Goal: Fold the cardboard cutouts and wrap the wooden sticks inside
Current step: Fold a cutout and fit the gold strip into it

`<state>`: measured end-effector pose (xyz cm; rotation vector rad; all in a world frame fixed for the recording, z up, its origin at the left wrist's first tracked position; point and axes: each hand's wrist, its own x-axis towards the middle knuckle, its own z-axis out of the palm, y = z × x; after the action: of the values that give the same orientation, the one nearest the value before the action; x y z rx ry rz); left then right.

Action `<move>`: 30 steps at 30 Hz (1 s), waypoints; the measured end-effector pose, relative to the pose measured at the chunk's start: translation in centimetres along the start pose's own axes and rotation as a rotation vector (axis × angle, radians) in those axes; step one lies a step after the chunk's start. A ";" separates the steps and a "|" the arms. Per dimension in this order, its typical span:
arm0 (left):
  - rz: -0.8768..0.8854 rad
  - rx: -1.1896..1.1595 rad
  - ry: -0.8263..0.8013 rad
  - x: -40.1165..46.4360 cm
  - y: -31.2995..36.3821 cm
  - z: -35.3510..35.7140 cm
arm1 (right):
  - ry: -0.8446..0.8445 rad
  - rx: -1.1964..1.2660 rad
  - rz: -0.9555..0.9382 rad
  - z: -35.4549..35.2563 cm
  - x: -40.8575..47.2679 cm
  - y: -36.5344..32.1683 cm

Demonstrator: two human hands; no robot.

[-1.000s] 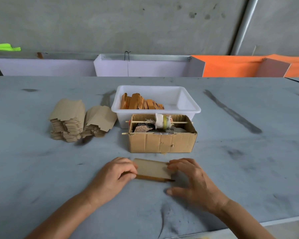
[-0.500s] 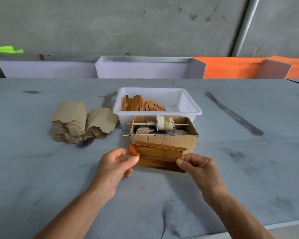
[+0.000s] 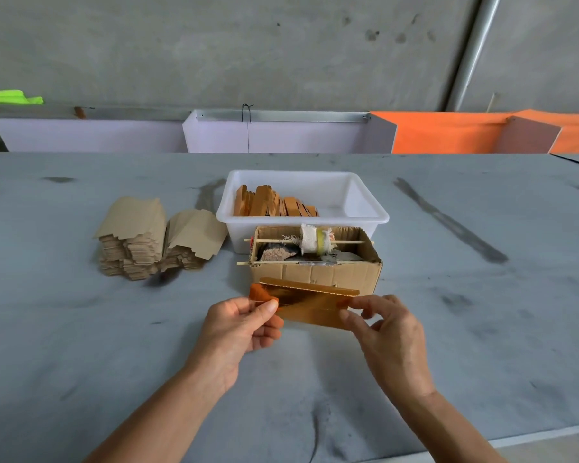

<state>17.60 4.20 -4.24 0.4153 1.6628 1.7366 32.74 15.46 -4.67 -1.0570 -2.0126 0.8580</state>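
A folded cardboard cutout (image 3: 310,304) with a shiny golden-orange inner face is held up above the table, just in front of the brown box. My left hand (image 3: 239,324) pinches its left end flap between thumb and fingers. My right hand (image 3: 386,332) pinches its right end. Two stacks of flat tan cardboard cutouts (image 3: 154,242) lie on the table at the left. Several orange wooden sticks (image 3: 271,205) stand in the left part of a white plastic tub (image 3: 365,217). Whether sticks lie inside the held cutout is hidden.
A small open brown cardboard box (image 3: 315,274) stands in front of the tub, with thin skewers laid across it, a white cloth roll (image 3: 315,240) and scraps inside. White and orange partitions line the table's far edge. The table's near edge runs at the lower right.
The cutout lay flat on the table under both hands a second ago. Both hands have lifted it and turned it, so its golden inner face shows, and the left end flap is bent up.
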 end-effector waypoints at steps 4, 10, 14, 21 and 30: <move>0.053 -0.049 0.033 0.0 0.1 0.1 | -0.150 0.267 0.172 -0.2 -0.1 -0.6; 0.075 -0.054 0.003 -0.3 0.1 0.2 | -0.338 0.610 0.343 -0.7 0.2 -1.4; 0.082 -0.028 0.005 -0.4 0.0 0.3 | -0.332 0.607 0.372 -0.5 0.3 -1.5; 0.001 -0.010 0.067 -0.4 -0.1 0.7 | -0.308 0.622 0.394 -0.2 0.6 -1.5; -0.011 -0.113 0.032 -0.4 0.3 0.6 | -0.277 0.752 0.498 0.0 1.2 -1.3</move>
<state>18.22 4.41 -3.78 0.3268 1.5768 1.8281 31.70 15.93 -3.30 -1.0191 -1.3980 1.9192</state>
